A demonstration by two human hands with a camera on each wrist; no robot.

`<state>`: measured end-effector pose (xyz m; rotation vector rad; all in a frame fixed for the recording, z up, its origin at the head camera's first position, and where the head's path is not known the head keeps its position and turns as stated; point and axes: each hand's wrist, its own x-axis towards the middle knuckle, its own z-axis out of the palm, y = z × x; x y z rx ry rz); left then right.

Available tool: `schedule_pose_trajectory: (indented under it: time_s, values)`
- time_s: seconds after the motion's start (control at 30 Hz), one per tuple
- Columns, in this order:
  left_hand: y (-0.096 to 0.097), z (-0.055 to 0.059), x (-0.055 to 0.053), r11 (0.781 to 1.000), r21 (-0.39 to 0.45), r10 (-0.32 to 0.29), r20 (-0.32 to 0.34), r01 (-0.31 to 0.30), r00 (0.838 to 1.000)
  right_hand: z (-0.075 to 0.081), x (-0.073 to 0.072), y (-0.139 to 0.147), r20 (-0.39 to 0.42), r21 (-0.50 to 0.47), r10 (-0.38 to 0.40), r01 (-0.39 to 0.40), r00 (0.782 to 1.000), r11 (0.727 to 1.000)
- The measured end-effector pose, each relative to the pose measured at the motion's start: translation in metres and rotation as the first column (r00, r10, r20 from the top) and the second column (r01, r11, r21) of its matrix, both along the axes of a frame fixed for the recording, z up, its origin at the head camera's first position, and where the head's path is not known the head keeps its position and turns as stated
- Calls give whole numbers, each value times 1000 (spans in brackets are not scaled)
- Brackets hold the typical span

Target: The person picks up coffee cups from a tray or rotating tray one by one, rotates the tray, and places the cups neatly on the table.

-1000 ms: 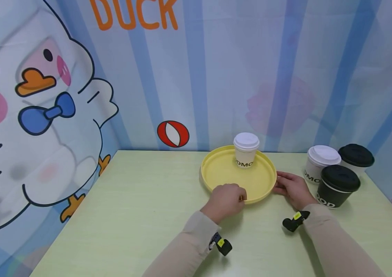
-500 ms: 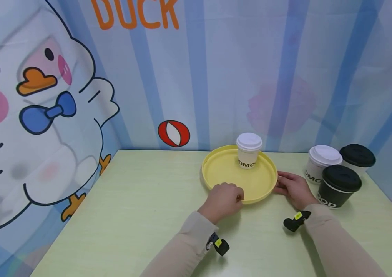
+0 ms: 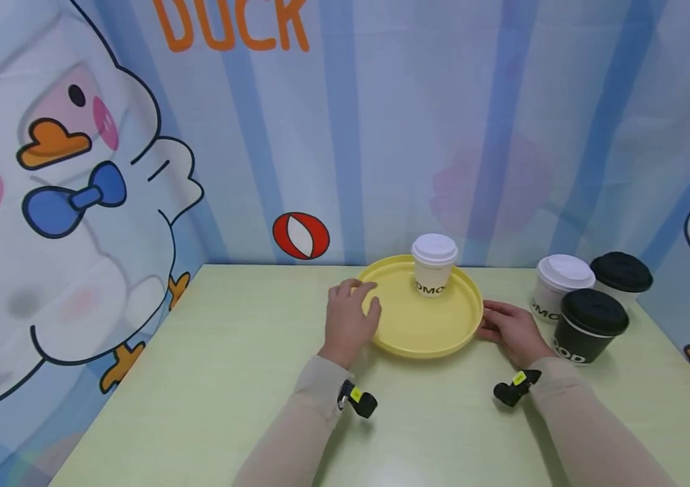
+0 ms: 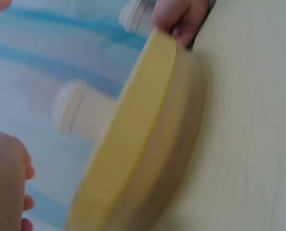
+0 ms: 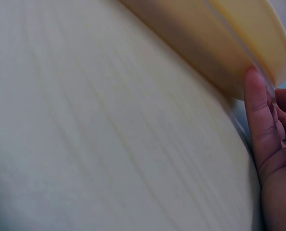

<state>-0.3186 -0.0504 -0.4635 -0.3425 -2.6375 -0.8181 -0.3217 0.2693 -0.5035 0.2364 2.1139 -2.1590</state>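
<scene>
A round yellow tray [image 3: 427,331] with a low raised rim lies toward the back of the table. On its far part stands a small white paper cup [image 3: 433,270] with a white lid and dark lettering. My left hand [image 3: 348,321] is over the tray's left rim, fingers loosely bent and spread, holding nothing; in the left wrist view its thumb side [image 4: 6,178] shows apart from the tray wall. At the right edge, my right hand [image 3: 518,331] holds the rim. The right wrist view shows its thumb [image 5: 261,115] against the tray's outer wall, fingers partly hidden beyond it.
Right of my right hand stand three lidded cups: a white one with a white lid [image 3: 564,274], a black one [image 3: 591,325], and a white one with a black lid [image 3: 622,270]. A blue duck-print backdrop [image 3: 381,135] rises behind the table [image 3: 229,379].
My left hand has left the tray's front rim, moved left and up to its left side, and its fingers have opened. The right hand stays at the right rim.
</scene>
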Motion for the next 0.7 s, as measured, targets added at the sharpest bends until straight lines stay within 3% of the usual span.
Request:
schedule_pose_trajectory:
  time_s: [0.07,0.13,0.33,0.47,0.7]
  values:
    - [-10,-10,-10,994,98,51,22,-53,998,-1,-1,-1,8,3,1,-1,1000,1000]
    - [-18,-21,-18,981,188,48,55,-58,997,-3,-2,-2,10,-2,3,-3,1000,1000]
    - [-27,-40,-28,904,428,-90,171,8,981,-3,-2,-4,10,17,4,-5,1000,1000]
    - [-25,-48,-26,882,471,-126,211,12,969,-3,-2,-5,14,26,3,-3,1000,1000]
    - [-17,-54,-27,893,449,-107,238,-12,965,-5,-4,1,-12,-24,-5,4,1000,1000]
